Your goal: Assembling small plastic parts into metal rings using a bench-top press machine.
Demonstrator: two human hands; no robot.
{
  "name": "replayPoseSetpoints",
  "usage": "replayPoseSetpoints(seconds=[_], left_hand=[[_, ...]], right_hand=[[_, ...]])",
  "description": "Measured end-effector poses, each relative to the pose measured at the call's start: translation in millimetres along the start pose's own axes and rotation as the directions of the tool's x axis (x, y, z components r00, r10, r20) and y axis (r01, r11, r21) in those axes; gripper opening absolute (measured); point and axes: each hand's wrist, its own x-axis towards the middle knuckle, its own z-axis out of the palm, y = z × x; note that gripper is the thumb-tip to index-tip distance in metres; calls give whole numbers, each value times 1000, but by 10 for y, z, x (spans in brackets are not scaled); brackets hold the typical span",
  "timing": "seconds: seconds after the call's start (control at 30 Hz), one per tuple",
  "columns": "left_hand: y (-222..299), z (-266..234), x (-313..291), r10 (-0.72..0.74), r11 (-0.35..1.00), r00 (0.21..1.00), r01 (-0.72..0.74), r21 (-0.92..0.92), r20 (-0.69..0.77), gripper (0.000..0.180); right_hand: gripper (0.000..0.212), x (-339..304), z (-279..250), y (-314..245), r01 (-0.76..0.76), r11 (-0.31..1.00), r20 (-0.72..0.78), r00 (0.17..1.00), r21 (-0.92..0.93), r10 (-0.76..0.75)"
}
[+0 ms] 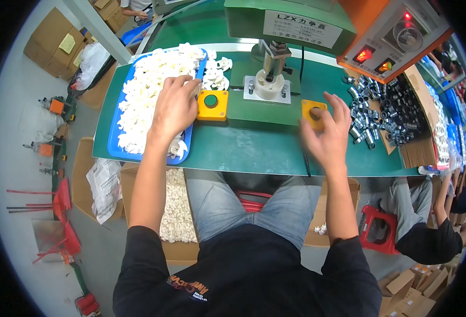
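Observation:
My left hand (176,108) is over the right side of a blue tray (113,138) heaped with white plastic parts (148,90). Its bent fingers are slightly apart beside a yellow button box (212,112) with a green button; no held part shows. My right hand (329,132) is open at the other yellow button box (320,105), fingers stretched out and thumb blurred near the dark button. Between the boxes is a green press (262,111). A white round part (270,89) sits in its metal fixture, directly under the metal ram (274,59).
Shiny metal fittings (364,108) lie loose on the right, by a cardboard box (420,105) of dark fittings. An orange control box (397,37) with lit switches overhangs them. Below the table is a carton of white pieces (176,211). A co-worker (428,232) sits at right.

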Motion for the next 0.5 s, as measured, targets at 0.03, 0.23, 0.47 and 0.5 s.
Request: replayPoseSetpoints(seconds=[0.03, 0.23, 0.47, 0.5], left_hand=[[-28, 34, -11, 1, 1000, 1000, -1, -1, -1, 38], [4, 13, 65, -145, 989, 971, 144, 17, 189, 35], [113, -159, 102, -378, 921, 926, 377, -102, 3, 37], [135, -191, 103, -343, 927, 939, 335, -169, -17, 38]], right_hand=[[38, 22, 19, -40, 0, 1000, -1, 1000, -2, 0], [66, 276, 197, -222, -59, 976, 5, 998, 211, 60], [73, 461, 345, -355, -142, 924, 51, 990, 356, 132], [73, 516, 365, -374, -142, 924, 50, 990, 355, 133]])
